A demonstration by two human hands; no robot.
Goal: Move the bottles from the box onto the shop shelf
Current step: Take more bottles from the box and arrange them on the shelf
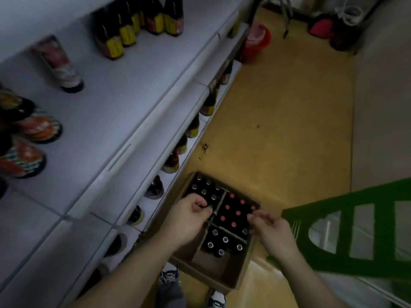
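A brown cardboard box sits on the floor beside the white shop shelf, split by dividers into compartments. Dark bottles with silver caps fill the near right part, red-capped bottles the far right part, more dark bottles the far left part. The near left compartment looks bare. My left hand reaches into the far left part, fingers curled round a bottle top. My right hand hovers at the box's right edge over the red caps, fingers loosely curled, holding nothing that I can see.
Dark bottles with yellow labels stand at the back of the top shelf, several more line the lower shelf. A green plastic frame stands to the right of the box. A red bucket sits far along the yellow floor.
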